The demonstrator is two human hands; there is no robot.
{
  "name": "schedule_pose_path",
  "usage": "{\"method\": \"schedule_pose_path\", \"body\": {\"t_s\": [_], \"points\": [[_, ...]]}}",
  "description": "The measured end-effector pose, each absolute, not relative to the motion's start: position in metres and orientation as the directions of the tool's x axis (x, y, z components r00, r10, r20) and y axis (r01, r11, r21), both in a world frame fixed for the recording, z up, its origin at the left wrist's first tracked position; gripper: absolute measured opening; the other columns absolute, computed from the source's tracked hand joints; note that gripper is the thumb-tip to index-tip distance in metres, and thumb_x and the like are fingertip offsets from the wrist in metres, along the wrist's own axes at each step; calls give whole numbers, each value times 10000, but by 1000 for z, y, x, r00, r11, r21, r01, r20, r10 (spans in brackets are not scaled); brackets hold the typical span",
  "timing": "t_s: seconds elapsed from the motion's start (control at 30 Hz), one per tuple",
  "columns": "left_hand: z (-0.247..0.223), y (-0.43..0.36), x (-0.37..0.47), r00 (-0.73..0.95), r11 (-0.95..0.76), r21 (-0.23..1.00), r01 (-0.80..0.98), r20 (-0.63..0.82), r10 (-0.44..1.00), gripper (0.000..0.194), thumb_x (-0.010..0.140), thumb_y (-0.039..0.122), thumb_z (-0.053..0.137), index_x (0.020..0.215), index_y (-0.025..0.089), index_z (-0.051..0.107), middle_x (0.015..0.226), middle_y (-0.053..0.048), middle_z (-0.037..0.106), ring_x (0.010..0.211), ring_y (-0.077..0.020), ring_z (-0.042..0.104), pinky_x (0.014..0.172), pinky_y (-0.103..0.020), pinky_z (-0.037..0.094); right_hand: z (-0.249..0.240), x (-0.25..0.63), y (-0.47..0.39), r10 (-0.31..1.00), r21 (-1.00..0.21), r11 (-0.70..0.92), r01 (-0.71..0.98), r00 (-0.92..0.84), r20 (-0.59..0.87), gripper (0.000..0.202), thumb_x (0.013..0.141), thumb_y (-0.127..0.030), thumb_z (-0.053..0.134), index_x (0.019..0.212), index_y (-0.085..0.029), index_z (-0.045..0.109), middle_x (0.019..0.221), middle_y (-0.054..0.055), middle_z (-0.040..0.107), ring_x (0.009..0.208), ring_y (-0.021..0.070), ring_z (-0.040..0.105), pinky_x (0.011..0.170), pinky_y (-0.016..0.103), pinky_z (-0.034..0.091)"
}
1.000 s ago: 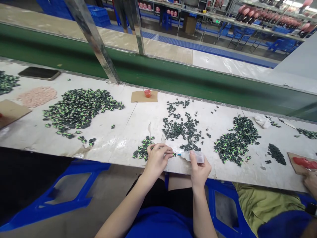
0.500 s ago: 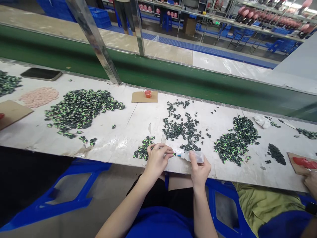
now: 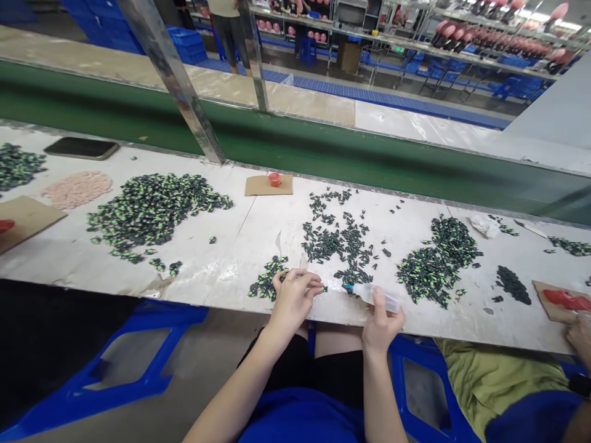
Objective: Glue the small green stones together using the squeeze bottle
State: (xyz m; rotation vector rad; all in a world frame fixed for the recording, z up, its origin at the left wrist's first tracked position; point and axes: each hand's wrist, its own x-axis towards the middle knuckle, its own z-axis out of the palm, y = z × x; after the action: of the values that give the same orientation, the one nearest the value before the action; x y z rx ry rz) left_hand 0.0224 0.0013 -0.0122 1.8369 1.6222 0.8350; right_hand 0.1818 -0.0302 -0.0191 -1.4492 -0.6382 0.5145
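Observation:
Between the fingertips of my left hand (image 3: pixel 295 294) is a small black-and-green piece (image 3: pixel 324 289), pinched at its edge. My right hand (image 3: pixel 384 323) grips a translucent squeeze bottle (image 3: pixel 381 297) with a blue nozzle tip (image 3: pixel 348 287) that points left, a short gap away from the piece. Just left of my left hand lies a small heap of black-and-green pieces (image 3: pixel 266 280). Dark small parts (image 3: pixel 330 240) are scattered on the table beyond both hands. What exactly the pieces are is too small to tell.
Large heaps of black-and-green pieces lie left (image 3: pixel 154 209) and right (image 3: pixel 427 274) on the white table (image 3: pixel 221 252). A red cup (image 3: pixel 274 179) sits on cardboard (image 3: pixel 256 186). A phone (image 3: pixel 82 147) lies at far left. A metal post (image 3: pixel 194 117) rises behind; a co-worker's hand (image 3: pixel 580 338) shows at right.
My right hand has drawn the bottle to the right and slightly down, so its nozzle is now apart from the small piece. My left hand keeps its pinch in nearly the same place.

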Motion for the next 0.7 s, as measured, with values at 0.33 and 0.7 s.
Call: {"method": "schedule_pose_path", "body": {"t_s": [0.33, 0.7], "points": [[-11, -1, 21, 127, -175, 703, 689, 120, 985, 184, 793, 93, 645, 842, 267, 680, 926, -2, 756, 1022, -255, 608, 958, -489, 272, -10, 241, -8, 582, -975, 128, 182, 782, 222, 508, 497, -318, 846, 875, -192, 532, 859, 33, 653, 833, 199, 651, 825, 389, 521], [-19, -4, 20, 172, -233, 673, 702, 158, 972, 144, 853, 174, 607, 825, 270, 712, 984, -19, 734, 1042, -255, 584, 941, -473, 284, -2, 223, -39, 615, -826, -248, 506, 741, 269, 487, 676, -542, 719, 991, -176, 655, 935, 81, 665, 804, 212, 563, 761, 364, 439]]}}
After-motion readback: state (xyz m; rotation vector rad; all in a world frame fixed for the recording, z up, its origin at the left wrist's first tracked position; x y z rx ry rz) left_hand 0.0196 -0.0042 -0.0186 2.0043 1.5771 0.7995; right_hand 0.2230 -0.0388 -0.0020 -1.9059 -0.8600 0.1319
